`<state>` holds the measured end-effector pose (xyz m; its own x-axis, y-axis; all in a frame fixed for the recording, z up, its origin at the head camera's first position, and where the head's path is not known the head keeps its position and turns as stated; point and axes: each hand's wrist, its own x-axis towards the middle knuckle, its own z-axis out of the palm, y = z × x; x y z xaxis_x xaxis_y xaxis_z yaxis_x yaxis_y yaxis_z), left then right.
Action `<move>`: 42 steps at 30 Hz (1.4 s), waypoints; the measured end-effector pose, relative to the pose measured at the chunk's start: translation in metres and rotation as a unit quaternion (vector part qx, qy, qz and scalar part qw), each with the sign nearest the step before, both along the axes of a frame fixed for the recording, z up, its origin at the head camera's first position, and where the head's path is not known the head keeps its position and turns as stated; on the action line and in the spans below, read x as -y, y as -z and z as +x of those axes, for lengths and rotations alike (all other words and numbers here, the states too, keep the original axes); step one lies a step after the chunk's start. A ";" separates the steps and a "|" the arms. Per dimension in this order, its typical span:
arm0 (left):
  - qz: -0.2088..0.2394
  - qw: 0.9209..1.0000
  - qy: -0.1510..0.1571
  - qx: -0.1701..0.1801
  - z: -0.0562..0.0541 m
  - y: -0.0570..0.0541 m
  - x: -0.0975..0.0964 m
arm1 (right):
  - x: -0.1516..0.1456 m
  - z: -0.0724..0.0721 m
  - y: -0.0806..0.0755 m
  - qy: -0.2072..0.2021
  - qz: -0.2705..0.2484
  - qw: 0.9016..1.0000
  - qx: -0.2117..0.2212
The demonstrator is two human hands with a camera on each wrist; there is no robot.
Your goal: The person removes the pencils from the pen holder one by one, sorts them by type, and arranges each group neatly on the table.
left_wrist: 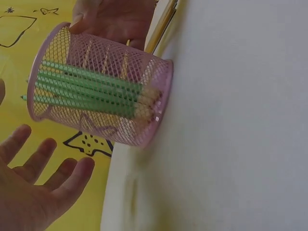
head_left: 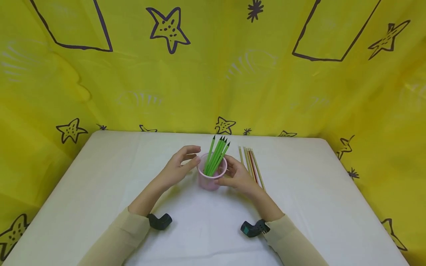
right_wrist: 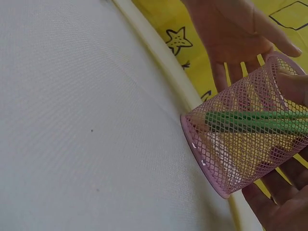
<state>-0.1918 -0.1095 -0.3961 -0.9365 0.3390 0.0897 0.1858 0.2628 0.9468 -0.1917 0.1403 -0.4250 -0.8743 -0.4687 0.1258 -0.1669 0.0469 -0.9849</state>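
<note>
A pink mesh pencil cup (head_left: 208, 183) stands upright in the middle of the white table. Inside it are several green pencils (head_left: 216, 157), their dark points up and leaning to the right. My right hand (head_left: 242, 178) holds the cup from the right side, thumb at the near rim and fingers round the far side. To the cup's left, my left hand (head_left: 176, 168) is spread, with its thumb close by the rim. The left wrist view shows a gap between these loose left fingers (left_wrist: 72, 180) and the mesh wall (left_wrist: 96, 122).
Gold and red pencils (head_left: 252, 162) lie side by side on the table (head_left: 299, 177), just right of the cup and partly behind my right hand. A yellow cloth (head_left: 206, 81) with drawn starfish hangs behind the table and along both sides.
</note>
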 end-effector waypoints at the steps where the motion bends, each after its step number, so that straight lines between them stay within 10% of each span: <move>1: -0.007 1.000 -0.001 -0.006 -0.002 -0.002 -0.002 | 0.000 0.000 0.000 0.000 -0.001 1.000 -0.004; 20: -0.057 0.997 -0.041 -0.015 -0.029 -0.016 -0.042 | -0.003 0.001 0.001 -0.003 -0.009 1.000 -0.012; 42: 0.029 0.995 -0.079 -0.054 -0.013 -0.041 -0.028 | -0.002 0.000 0.001 0.000 -0.004 1.000 -0.011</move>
<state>-0.2050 -0.0817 -0.3554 -0.9617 0.1793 0.2072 0.2472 0.2418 0.9383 -0.1917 0.1421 -0.4258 -0.8715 -0.4674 0.1482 -0.1877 0.0386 -0.9815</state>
